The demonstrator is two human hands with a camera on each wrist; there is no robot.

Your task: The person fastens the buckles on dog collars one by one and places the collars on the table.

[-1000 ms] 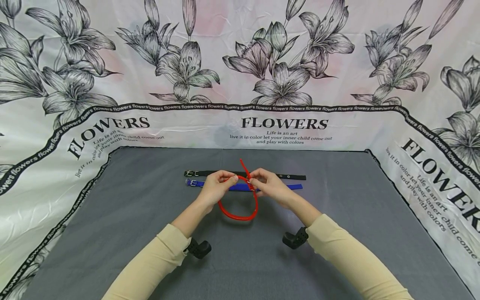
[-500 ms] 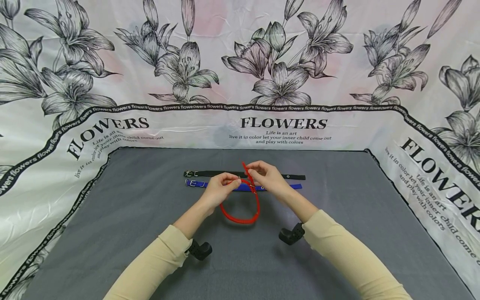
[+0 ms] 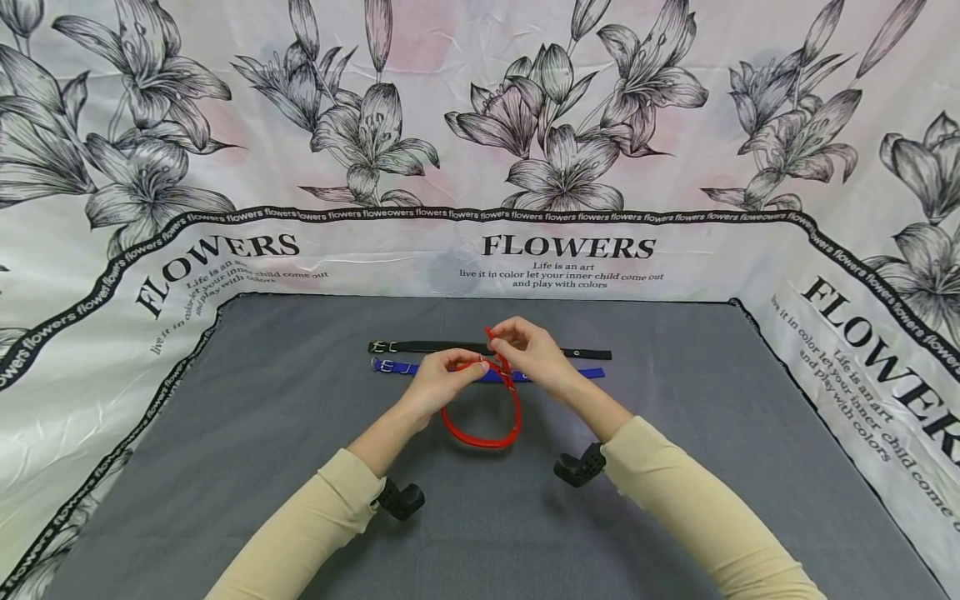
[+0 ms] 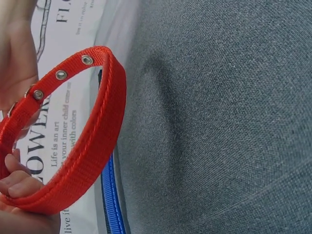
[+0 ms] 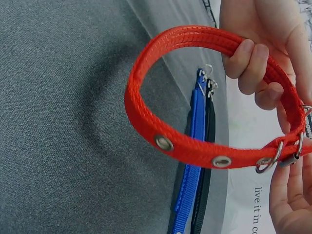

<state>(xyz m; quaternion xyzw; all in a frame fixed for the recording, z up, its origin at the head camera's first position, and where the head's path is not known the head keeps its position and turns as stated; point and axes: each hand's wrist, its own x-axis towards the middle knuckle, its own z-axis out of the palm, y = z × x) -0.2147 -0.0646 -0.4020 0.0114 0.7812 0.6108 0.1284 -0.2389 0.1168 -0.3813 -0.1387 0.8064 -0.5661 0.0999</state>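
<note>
A red collar (image 3: 480, 442) with metal eyelets hangs as a loop above the grey cloth. My left hand (image 3: 441, 383) grips its band on the left side, fingers curled round it. In the right wrist view, the metal buckle (image 5: 291, 159) and a metal ring (image 5: 269, 163) sit where the band closes, with eyelets along the lower side. My right hand (image 3: 531, 354) pinches the strap's free end, which runs up past the buckle. Behind the loop lie a blue collar (image 3: 396, 367) and a black collar (image 3: 416, 346), flat and side by side, partly covered by the hands.
Grey cloth (image 3: 300, 400) covers the table. A white flower-print sheet (image 3: 420, 250) with lettering rises at the back and along both sides. Black cameras (image 3: 401, 500) are worn on both wrists, low over the cloth.
My right hand has moved up and slightly away along the strap, from beside the buckle to its free end. The left hand has shifted slightly right; the loop hangs a little lower.
</note>
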